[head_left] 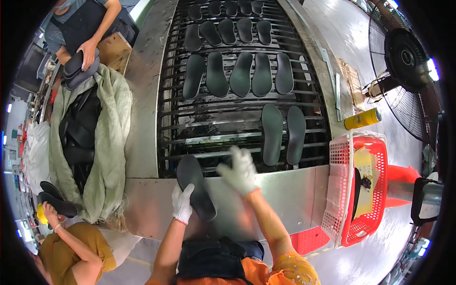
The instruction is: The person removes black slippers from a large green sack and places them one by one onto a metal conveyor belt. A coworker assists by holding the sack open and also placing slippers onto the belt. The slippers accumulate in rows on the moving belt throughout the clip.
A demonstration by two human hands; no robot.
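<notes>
Dark slatted metal rack [213,114]: runs away from you, largest item in view. Brushed steel ledge [285,194] crosses its near end, directly before your waist. Open pale-green woven sack [116,102], stuffed with black pieces, stands to your left; large black round caged fan [407,57] to your right. Nested red-and-white perforated plastic basket [336,190] sits right of the ledge, yellow paper inside.

Your right forearm reaches farther forward than your left, angled inward from the lower right. Your white-gloved right hand [241,175] is above the junction of ledge and rack, blurred; fingers spread and pointing forward, thumb out to the left. Contact with the bars: cannot tell.

Your left forearm rises from the lower edge, leaning slightly right. Your white-gloved left hand [182,204] pinches the long black shoe sole [196,187] at its left edge, thumb across the upper face; fingers behind are mostly hidden. That sole is tilted, far end leaning left over the front bars, near end over the ledge.

Rack load: 17 matte black soles [241,74], 3 rows of 5, plus 2 nearest you, right of your right hand.

Smallest: yellow cylindrical bottle [363,118], lying beyond the basket.
</notes>
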